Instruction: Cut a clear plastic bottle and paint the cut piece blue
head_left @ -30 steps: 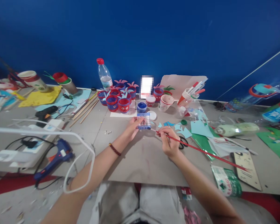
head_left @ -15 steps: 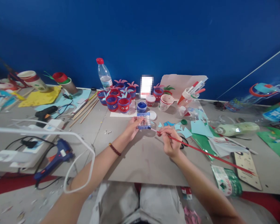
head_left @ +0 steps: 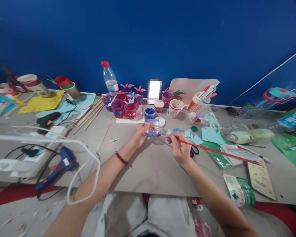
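Note:
Between the fingers of my left hand [head_left: 139, 135] is a short clear plastic bottle section [head_left: 152, 127], with blue paint along its upper and lower edges. My right hand [head_left: 179, 146] grips a long red-handled paintbrush [head_left: 212, 149] whose dark tip touches the lower blue edge. Just behind the bottle section stands an open jar of blue paint [head_left: 149, 113]. A white lid [head_left: 160, 121] lies beside it. Black scissor handles [head_left: 194, 151] show partly behind my right hand.
Several painted cups with paper leaves [head_left: 118, 109] stand at the back near a water bottle [head_left: 110, 79]. To the left lie a blue glue gun [head_left: 60, 166] and a power strip [head_left: 39, 148]. Paper scraps [head_left: 210, 135] and a green bottle piece [head_left: 239, 191] lie to the right.
The rear end of the paintbrush has swung up and away from the table's front edge. Its tip stays at the lower blue edge, and my left hand is almost still.

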Demonstrator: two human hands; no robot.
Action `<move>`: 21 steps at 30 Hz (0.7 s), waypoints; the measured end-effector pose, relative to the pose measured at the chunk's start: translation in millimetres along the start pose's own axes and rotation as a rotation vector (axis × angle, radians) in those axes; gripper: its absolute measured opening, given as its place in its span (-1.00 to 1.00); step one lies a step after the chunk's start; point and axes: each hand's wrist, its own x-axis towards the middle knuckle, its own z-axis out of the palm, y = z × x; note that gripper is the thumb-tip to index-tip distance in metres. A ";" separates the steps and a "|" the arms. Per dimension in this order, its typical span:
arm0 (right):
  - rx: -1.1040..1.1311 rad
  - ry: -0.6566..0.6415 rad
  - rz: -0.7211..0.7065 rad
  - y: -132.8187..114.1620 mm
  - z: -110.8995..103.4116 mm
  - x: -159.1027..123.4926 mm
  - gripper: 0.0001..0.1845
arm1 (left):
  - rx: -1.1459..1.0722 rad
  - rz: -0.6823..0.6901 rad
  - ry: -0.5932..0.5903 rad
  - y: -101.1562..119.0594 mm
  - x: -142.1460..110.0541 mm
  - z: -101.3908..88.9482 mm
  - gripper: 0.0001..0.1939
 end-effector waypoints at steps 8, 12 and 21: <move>0.019 0.085 0.038 3.3 -0.4 3.9 -0.81 | -0.028 -0.013 -0.046 4.9 -2.3 -1.9 -0.64; 0.102 0.182 0.085 4.1 2.7 4.2 -0.81 | -0.027 -0.034 -0.100 7.3 -4.2 -0.7 -0.61; 0.301 0.128 0.192 0.5 12.9 3.5 -0.73 | 0.046 -0.045 -0.239 4.3 -7.2 4.8 -0.45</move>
